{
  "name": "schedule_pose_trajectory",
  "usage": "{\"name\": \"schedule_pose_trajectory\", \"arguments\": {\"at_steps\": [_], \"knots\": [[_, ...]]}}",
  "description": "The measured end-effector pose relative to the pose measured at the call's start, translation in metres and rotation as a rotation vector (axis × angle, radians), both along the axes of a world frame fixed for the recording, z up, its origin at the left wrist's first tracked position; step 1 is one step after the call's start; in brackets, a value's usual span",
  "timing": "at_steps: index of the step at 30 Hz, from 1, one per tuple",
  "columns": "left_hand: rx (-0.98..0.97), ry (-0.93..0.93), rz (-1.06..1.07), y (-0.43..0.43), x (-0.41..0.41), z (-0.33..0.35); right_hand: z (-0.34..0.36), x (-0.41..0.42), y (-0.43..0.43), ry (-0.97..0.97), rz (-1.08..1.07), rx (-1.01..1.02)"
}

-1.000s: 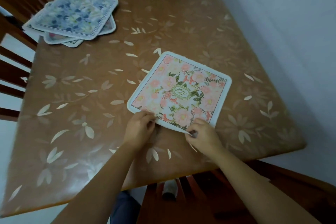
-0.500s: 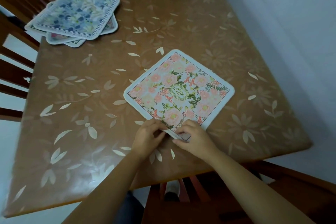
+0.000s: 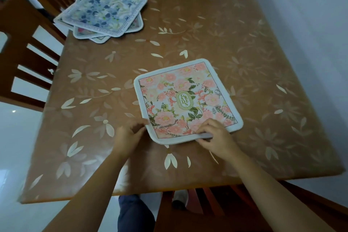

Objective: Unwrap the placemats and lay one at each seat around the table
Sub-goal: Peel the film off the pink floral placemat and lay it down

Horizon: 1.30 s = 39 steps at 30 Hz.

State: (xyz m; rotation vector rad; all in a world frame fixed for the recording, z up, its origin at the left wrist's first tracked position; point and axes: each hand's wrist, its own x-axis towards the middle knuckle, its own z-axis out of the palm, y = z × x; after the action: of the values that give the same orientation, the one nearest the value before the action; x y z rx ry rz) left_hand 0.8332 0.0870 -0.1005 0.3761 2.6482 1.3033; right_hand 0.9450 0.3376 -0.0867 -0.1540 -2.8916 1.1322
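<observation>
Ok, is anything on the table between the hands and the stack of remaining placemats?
Nothing visible. Both the left hand and right hand hold the pink placemat; between it and the stack at the far left corner lies only bare tablecloth.

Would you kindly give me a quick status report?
Both hands, left hand and right hand, on pink placemat's near edge. Placemat stack waiting far left. Nothing in the way.
</observation>
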Motion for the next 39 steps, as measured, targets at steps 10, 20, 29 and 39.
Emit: {"name": "schedule_pose_trajectory", "arguments": {"at_steps": [10, 20, 29, 39], "knots": [[-0.037, 0.126, -0.285, 0.018, 0.054, 0.022, -0.006, 0.007, -0.011, 0.04, -0.03, 0.031], [-0.141, 0.181, -0.326, 0.014, 0.074, 0.005, -0.01, 0.026, -0.021, 0.06, 0.09, 0.157], [-0.244, 0.27, -0.353, 0.016, 0.08, -0.006, -0.007, 0.041, 0.028, 0.023, 0.024, 0.303], [-0.256, 0.386, -0.419, 0.022, 0.081, -0.005, 0.003, 0.042, 0.036, 0.023, 0.057, 0.269]]}}
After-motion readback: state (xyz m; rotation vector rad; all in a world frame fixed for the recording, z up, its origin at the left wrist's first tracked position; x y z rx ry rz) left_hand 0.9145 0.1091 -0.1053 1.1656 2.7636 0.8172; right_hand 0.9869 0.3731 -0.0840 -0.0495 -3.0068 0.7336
